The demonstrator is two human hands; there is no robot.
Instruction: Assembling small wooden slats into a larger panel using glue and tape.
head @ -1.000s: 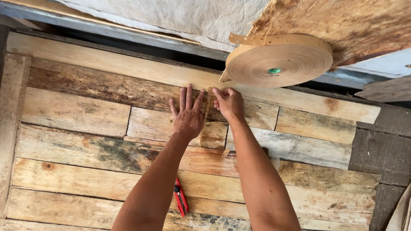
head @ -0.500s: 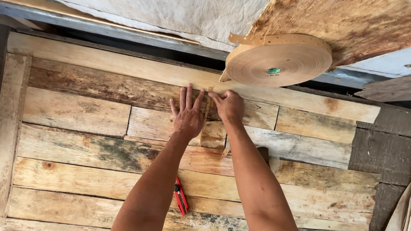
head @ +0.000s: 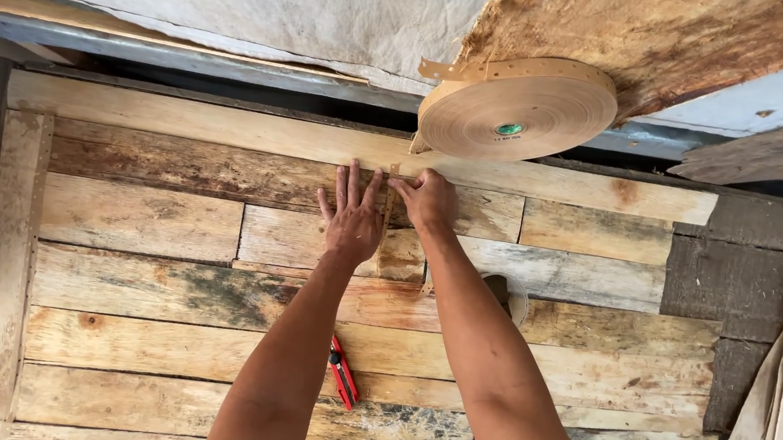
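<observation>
Pinching the tape (head: 392, 191) end in my right hand (head: 430, 201), I flatten it with my left hand (head: 353, 218), fingers spread, on the panel (head: 171, 223) below the roll (head: 517, 110). Uneven pressure could wrinkle or skew the strip across the boards.

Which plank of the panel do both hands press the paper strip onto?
The dark weathered plank, second from the top edge. The left hand lies flat on it and the right hand pinches the tape strip there; the pale planks below lie bare.
</observation>
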